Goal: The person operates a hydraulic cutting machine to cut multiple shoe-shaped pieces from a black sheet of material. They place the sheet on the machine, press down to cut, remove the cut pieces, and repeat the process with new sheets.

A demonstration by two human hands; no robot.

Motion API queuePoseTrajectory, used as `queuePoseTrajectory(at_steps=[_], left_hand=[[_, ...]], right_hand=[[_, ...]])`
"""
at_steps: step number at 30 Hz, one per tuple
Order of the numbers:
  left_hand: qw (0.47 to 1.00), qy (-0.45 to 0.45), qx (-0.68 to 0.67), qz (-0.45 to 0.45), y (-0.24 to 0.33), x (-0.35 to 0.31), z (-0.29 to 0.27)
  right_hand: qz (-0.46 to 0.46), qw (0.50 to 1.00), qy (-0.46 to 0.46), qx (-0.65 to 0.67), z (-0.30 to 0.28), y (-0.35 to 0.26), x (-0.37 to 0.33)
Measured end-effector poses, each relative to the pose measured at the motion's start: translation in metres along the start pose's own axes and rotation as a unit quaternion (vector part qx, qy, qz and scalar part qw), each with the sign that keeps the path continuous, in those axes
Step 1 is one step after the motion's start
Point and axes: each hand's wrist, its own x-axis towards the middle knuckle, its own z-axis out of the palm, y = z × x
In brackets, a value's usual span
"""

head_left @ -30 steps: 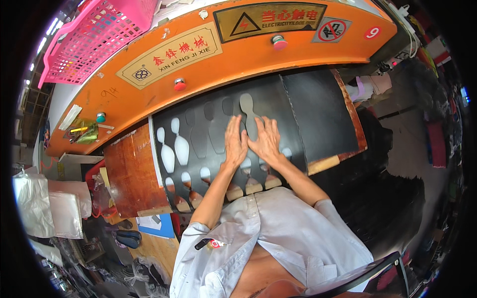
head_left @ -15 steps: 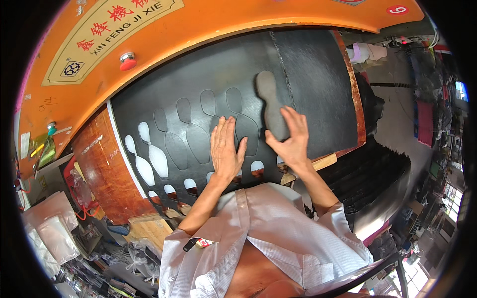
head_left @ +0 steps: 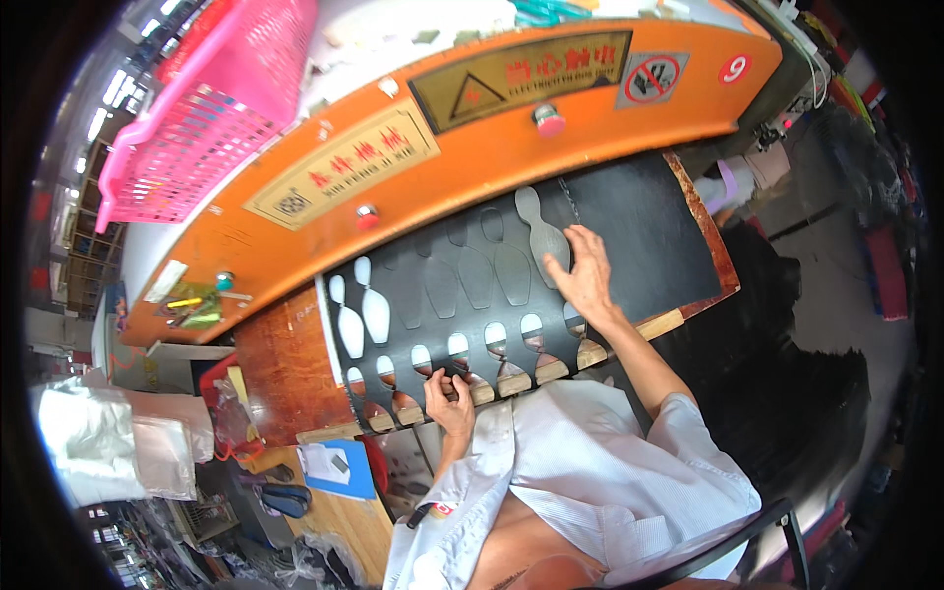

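Note:
A black rubber-like sheet (head_left: 629, 226) lies across the work surface, marked with several pressed sole outlines. At its left, two sole-shaped openings (head_left: 375, 313) show white beneath. A row of cut-out openings runs along the near edge. Upright on the sheet's middle right stands a grey sole-shaped cutting die (head_left: 539, 221). My right hand (head_left: 588, 273) grips the die's wider near end, thumb on its near left and fingers on its right. My left hand (head_left: 450, 401) is at the sheet's near edge, its fingers curled round a strip between openings; the fingertips are partly hidden.
An orange machine beam (head_left: 472, 128) with red buttons spans the far side. A pink basket (head_left: 202, 138) stands on it at far left. Reddish-brown board (head_left: 280, 364) shows left of the sheet. A blue clipboard (head_left: 344, 472) lies near left; black sheet material (head_left: 747, 393) hangs at right.
My left hand has gone from lying flat on the sheet to curling at its near edge. My right hand stays at the die. The head view has shifted, showing more of the beam.

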Motion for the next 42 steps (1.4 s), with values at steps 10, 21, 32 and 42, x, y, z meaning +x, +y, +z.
queuePoseTrajectory(at_steps=[10,21,32,42], left_hand=[[0.999,0.035,0.012,0.000,0.000,0.073,0.040],[0.997,0.062,0.033,-0.015,0.004,0.174,0.079],[0.999,-0.010,-0.005,0.040,0.002,0.160,0.052],[0.993,-0.049,-0.100,0.040,-0.019,0.084,0.019]], right_hand=[[-0.126,0.979,0.102,0.120,-0.062,-0.037,0.111],[0.086,0.995,0.021,0.042,0.006,0.059,0.029],[0.084,0.992,0.091,0.030,0.042,0.069,0.017],[0.110,0.993,-0.014,0.039,0.016,0.070,-0.071]])
